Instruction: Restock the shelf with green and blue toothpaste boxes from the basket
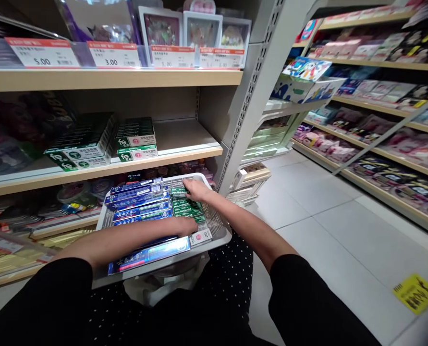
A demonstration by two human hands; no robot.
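A grey-white plastic basket (221, 231) rests over my lap. Blue toothpaste boxes (138, 198) fill its left side, and another blue box (152, 254) lies along the near edge. To their right is a row of green toothpaste boxes (187, 207) printed "Doc.Golden". My right hand (196, 190) is closed over the far end of this green row, thumb on top. My left hand (185, 226) reaches across the blue boxes and curls down at the row's near end; its fingertips are hidden. Beside it a white box end (201, 236) shows.
Two stacks of green and white toothpaste boxes (86, 142) (137, 139) stand on the middle shelf (185, 153). Price-tagged goods line the upper shelf (127, 79). A metal upright (250, 91) rises beside the basket. Stocked shelves (379, 105) stand across the tiled aisle (329, 230).
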